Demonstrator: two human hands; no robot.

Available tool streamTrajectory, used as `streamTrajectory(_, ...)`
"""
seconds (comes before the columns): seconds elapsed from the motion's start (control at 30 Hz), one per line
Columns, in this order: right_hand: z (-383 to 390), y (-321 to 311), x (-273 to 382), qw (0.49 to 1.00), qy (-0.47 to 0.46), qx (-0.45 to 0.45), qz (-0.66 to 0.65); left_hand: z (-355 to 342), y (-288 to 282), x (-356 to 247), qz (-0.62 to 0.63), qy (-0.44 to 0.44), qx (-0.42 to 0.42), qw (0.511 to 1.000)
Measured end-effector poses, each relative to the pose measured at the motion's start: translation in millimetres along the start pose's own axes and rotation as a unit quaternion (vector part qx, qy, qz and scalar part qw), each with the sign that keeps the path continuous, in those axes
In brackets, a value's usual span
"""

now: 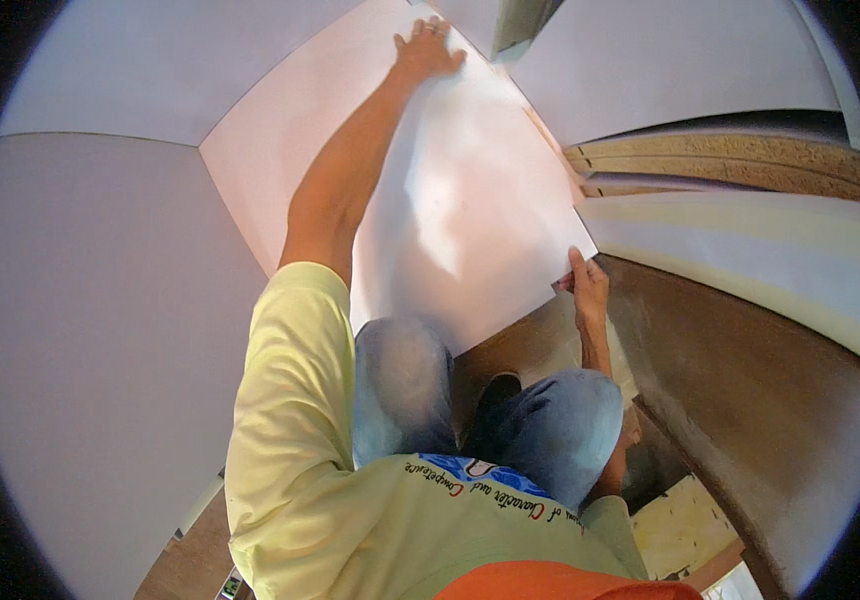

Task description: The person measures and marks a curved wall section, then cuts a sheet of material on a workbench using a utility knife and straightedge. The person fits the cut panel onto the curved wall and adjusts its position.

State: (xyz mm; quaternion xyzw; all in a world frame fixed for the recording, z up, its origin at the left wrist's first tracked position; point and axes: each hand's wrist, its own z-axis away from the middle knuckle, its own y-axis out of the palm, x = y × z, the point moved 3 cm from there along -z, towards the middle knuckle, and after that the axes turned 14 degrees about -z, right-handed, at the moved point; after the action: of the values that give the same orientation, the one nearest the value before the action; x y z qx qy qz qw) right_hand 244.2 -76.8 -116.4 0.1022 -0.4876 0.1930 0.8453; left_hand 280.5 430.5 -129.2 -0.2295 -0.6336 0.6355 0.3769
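Clearly, a large white panel [460,220] is held up in the middle of the scene, its glossy face turned toward the person and its lower edge resting near the knees. The left hand [428,50] is stretched to the far upper edge, palm flat and fingers curled over that edge. The right hand [586,285] is clamped on the near right corner, thumb on the face and fingers behind. The panel is thus gripped at two opposite points and is tilted, neither lying flat nor seated against anything that can be made out. By that sign the handling is judged to be midway: the panel is lifted and under control, but its setting down or fitting is not yet done. Behind it, more white boards [110,90] are seen to the left and far side. To the right, stacked chipboard sheets [740,160] show raw brown edges, and a brown floor [750,370] runs below them. Blue-trousered knees [550,420] are bent beneath the panel.
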Motion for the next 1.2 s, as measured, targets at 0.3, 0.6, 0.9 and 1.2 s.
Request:
streamTrajectory(0.3, -0.5, -4.2, -1.5, 1.0, 0.028, 0.008, 0.01, -10.7, -2.0, 26.9, 0.074, -0.035, -0.04, 0.996)
streamTrajectory(0.6, 0.7, -7.0, -0.2, 0.999, 0.043, 0.011, 0.018, -45.3, 23.5, 69.3, 0.064, -0.07, -0.082, 0.992)
streamTrajectory(0.9, 1.5, -5.8, 2.1, 0.999, 0.038, 0.013, 0.014, -45.1, -19.2, 76.4, 0.137, -0.053, 0.05, 0.988)
streamTrajectory(1.2, 4.3, -3.7, 4.8, 0.999, 0.044, 0.016, 0.009, -32.3, -3.5, 75.7, 0.148, -0.038, 0.0, 0.988)
